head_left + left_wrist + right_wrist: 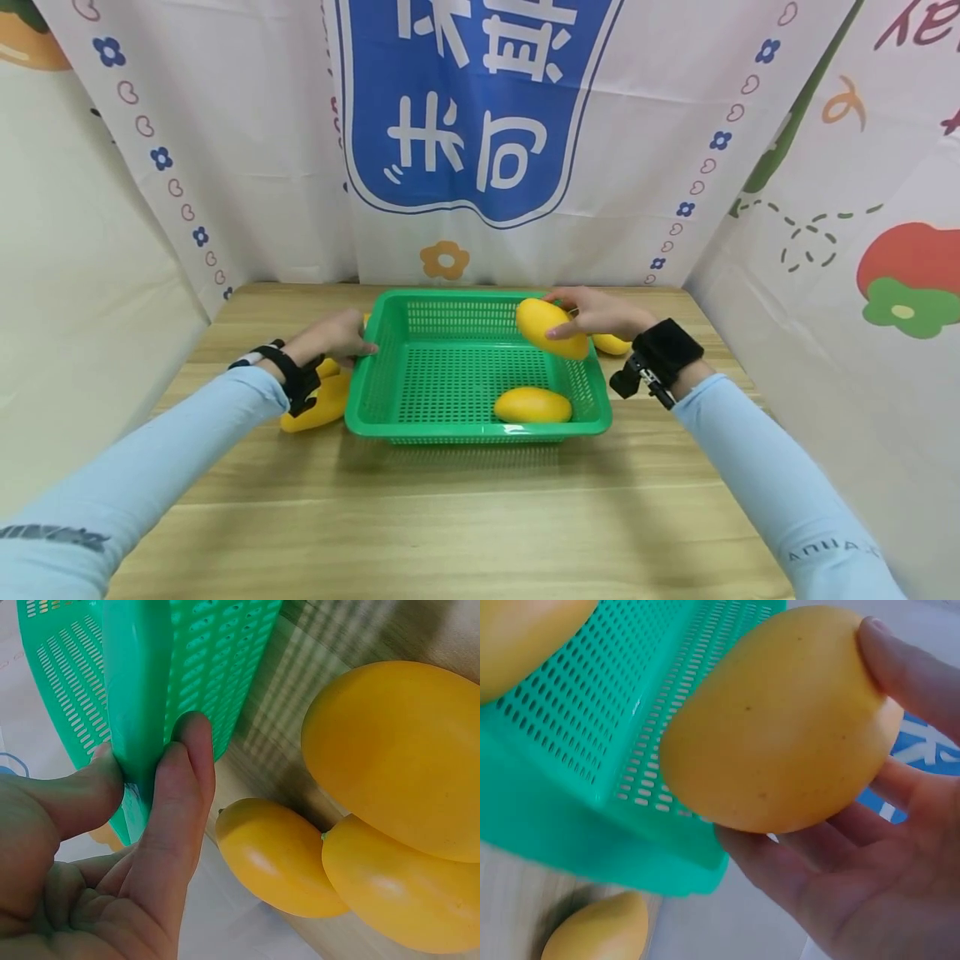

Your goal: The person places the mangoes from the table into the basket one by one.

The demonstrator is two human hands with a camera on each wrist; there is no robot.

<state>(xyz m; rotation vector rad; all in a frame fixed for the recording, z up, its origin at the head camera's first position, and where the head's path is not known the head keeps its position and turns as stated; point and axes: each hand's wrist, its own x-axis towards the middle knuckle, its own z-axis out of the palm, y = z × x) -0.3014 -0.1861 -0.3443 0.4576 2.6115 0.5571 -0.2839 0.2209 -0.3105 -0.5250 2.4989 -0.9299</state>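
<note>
A green plastic basket [450, 430] with slotted walls stands in the middle of the wooden table. My left hand [339, 337] pinches its left rim between thumb and fingers, as the left wrist view shows closely. Over the basket's right end, my right hand [596, 314] holds a yellow mango [551, 327] with thumb and fingers around one end. Another mango [532, 406] lies inside the basket at the front right. In the right wrist view the held mango [772, 727] hangs near the slotted wall.
Left of the basket several mangoes [397, 757] lie on the table, partly behind my left hand in the head view. One more mango [611, 343] lies just right of the basket. A printed cloth [300, 225] hangs behind the table, with cloth walls on both sides.
</note>
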